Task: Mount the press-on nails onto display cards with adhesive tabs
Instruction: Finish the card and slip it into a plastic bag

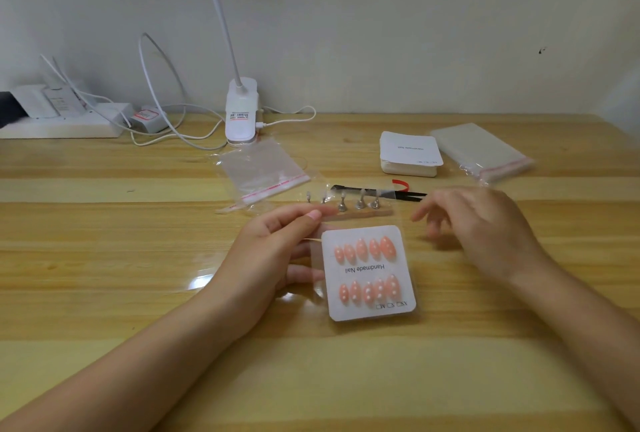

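A white display card (pixel 370 272) printed "Handmade Nail" carries two rows of pink press-on nails with white dots. It sits inside a clear bag (pixel 317 284) at the table's middle. My left hand (pixel 273 251) holds the bag's left side, thumb on top near the flap and fingers beneath. My right hand (pixel 478 223) hovers to the right of the card, fingers relaxed and empty. A stack of blank cards (pixel 410 153) lies at the back right.
Small metal nail stands (pixel 360 203) on a strip and black tweezers (pixel 381 190) lie just behind the card. An empty clear bag (pixel 263 171), a pack of bags (pixel 483 151), a clip lamp (pixel 241 112), cables and a power strip (pixel 62 126) line the wooden table's (pixel 104 258) back.
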